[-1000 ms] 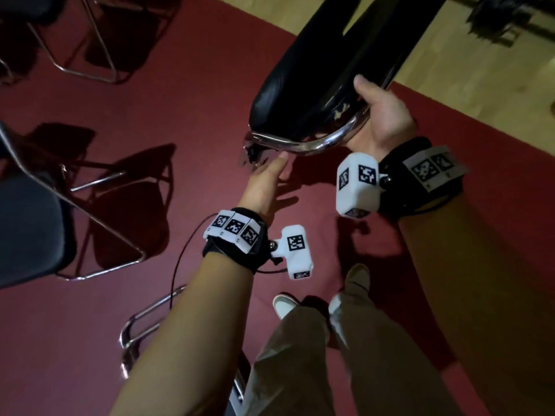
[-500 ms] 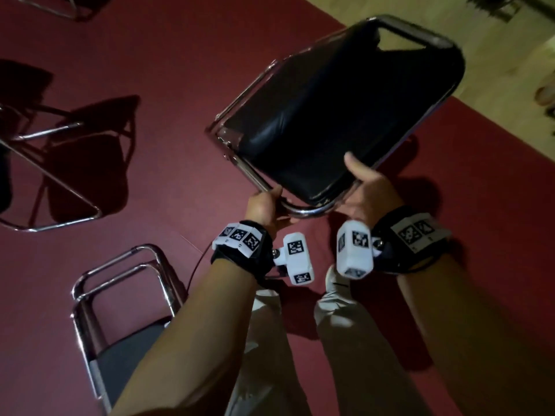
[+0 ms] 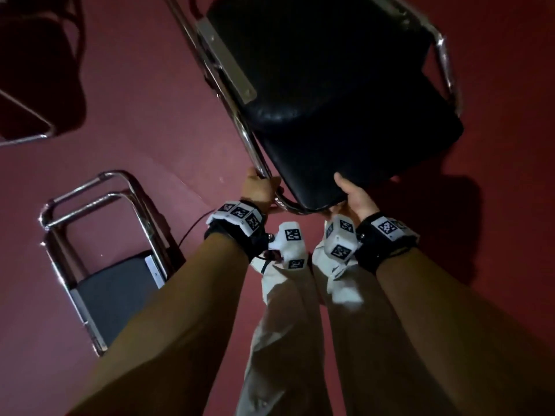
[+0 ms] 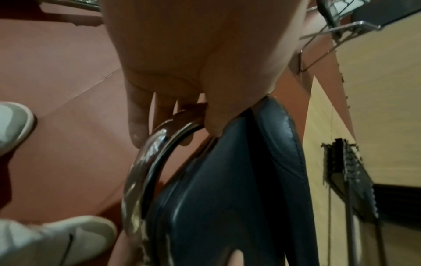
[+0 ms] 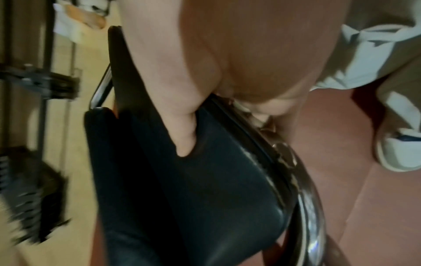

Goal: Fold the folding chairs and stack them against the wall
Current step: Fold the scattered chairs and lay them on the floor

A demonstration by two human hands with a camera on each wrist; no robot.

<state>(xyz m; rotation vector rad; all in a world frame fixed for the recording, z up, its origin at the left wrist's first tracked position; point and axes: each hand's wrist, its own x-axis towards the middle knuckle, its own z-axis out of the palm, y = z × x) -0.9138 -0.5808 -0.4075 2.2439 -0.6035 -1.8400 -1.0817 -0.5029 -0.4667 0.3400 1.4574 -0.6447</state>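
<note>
Both hands grip the near end of a folded chair with black padded cushions and a chrome tube frame (image 3: 330, 94): the left hand (image 3: 260, 190) has its fingers (image 4: 136, 124) curled round the curved chrome tube, while the right hand (image 3: 357, 196) clamps the edge of the backrest cushion, thumb (image 5: 182, 136) pressed on the black vinyl. That chair is tilted over the dark red floor (image 3: 144, 109) just in front of the person's white sneakers (image 5: 396, 153). To the left, a second chrome-framed folding chair with a grey seat (image 3: 111, 265) lies flat on the floor.
</note>
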